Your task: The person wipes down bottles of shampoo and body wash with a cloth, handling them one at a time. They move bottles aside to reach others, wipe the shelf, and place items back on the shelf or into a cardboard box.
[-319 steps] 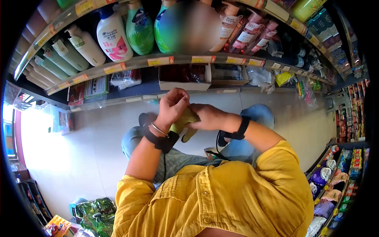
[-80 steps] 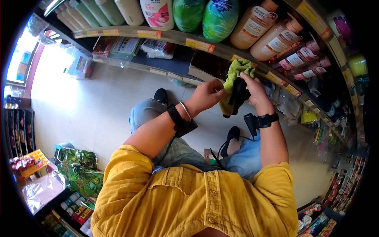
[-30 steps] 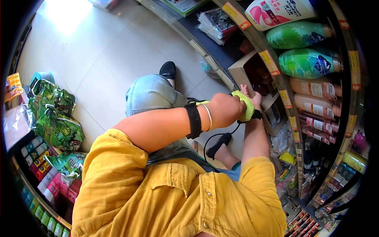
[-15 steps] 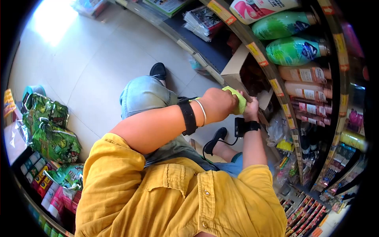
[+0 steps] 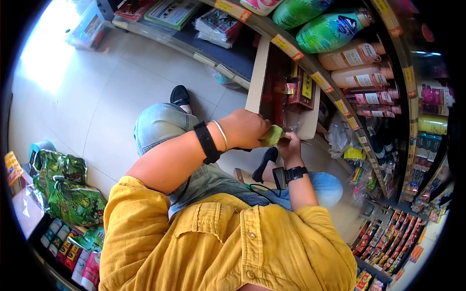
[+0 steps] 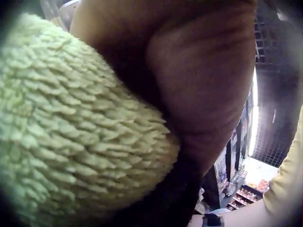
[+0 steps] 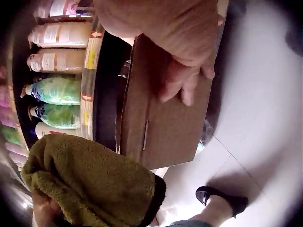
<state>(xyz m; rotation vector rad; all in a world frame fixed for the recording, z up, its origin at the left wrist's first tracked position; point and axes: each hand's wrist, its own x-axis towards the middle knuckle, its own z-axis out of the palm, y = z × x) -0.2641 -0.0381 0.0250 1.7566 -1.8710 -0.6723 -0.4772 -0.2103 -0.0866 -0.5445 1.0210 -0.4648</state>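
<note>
My left hand (image 5: 245, 128) grips a fleecy yellow-green cloth (image 5: 272, 137). The cloth fills much of the left wrist view, and its black edging (image 7: 157, 200) shows in the right wrist view. An open cardboard box (image 5: 256, 77) juts out from the lower shelf, with a dark red carton bearing a yellow label (image 5: 307, 86) and other red packs in clear wrap inside. At the box's near end is my right hand (image 5: 291, 145), beside the cloth. In the right wrist view its bent fingers (image 7: 176, 85) lie on the box's brown outer face; the thumb is hidden.
Pump bottles (image 5: 357, 56) stand on the shelf above, behind its tagged edge (image 5: 286, 46). Plastic-wrapped packs (image 5: 217, 26) lie left of the box, clear bags (image 5: 336, 136) right of it. Green patterned bags (image 5: 73, 194) sit at floor level, left. A dark shoe (image 5: 180, 96) is near the shelf base.
The cardboard box now juts further from the shelf, showing more of its contents. Both hands have come back toward the body and lower, the cloth with the left. The head view has turned.
</note>
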